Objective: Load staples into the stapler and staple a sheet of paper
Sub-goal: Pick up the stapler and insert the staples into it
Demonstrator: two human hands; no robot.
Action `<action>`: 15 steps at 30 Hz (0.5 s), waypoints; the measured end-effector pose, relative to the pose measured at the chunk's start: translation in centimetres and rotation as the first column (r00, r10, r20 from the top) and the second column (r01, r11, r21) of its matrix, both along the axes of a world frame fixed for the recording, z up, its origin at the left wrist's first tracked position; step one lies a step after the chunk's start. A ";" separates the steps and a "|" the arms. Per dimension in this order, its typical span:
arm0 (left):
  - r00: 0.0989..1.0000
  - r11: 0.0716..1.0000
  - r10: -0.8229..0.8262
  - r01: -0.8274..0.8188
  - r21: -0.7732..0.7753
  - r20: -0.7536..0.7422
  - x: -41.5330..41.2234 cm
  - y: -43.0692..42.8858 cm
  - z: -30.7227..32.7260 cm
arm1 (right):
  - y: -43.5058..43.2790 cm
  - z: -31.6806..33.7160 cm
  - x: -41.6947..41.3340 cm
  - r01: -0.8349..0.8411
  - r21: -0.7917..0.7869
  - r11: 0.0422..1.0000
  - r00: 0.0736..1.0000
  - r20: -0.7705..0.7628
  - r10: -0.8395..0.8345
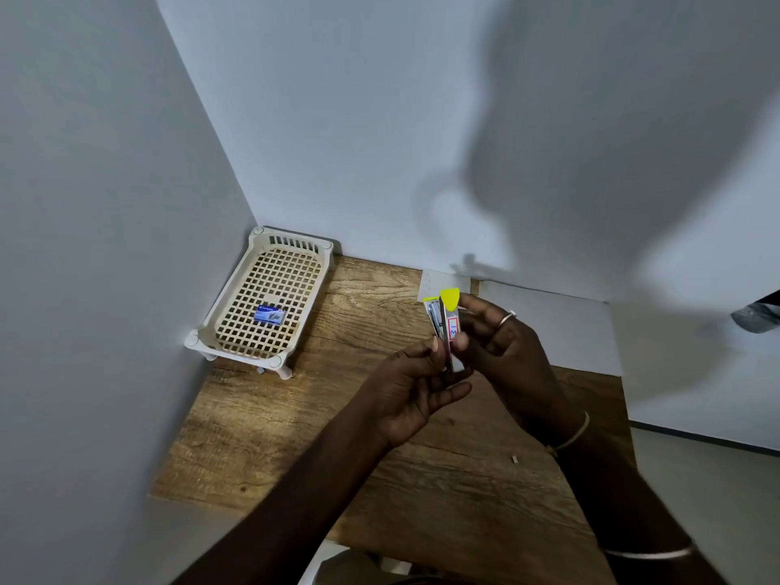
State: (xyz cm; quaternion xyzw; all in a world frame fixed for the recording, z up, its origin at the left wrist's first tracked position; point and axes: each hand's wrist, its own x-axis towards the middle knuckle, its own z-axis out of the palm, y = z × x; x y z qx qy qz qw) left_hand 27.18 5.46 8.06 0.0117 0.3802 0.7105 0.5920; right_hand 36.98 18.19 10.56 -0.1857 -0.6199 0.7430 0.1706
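Note:
A small stapler (446, 323) with yellow ends and a metal body, bearing a white label with red edging, is held upright above the wooden table (337, 437). My right hand (502, 352) grips its side and back. My left hand (415, 390) pinches its lower end with thumb and fingers. The stapler looks hinged open, with its metal channel showing on the left. A blue box of staples (269, 315) lies in the cream basket (236, 297) at the far left. A white sheet of paper (548, 327) lies on the table behind my hands.
Grey walls close in the table at left and back. A small white paper piece (439, 282) lies at the back edge. A tiny loose bit (514, 459) rests on the wood near my right wrist.

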 end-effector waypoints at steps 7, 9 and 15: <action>0.996 0.997 -0.063 0.060 -0.046 -0.067 0.2 -0.8 -0.1 | -0.3 -0.2 0.1 -0.089 -0.242 0.966 0.994 0.044 0.103; 0.995 0.996 -0.066 0.062 -0.061 -0.075 0.4 -0.9 -0.2 | -0.4 -0.1 0.2 -0.079 -0.232 0.969 0.993 0.062 0.096; 0.982 0.994 -0.105 0.099 -0.045 -0.160 0.8 -0.8 0.0 | -0.3 -0.4 0.1 0.021 -0.281 0.959 0.994 0.112 0.011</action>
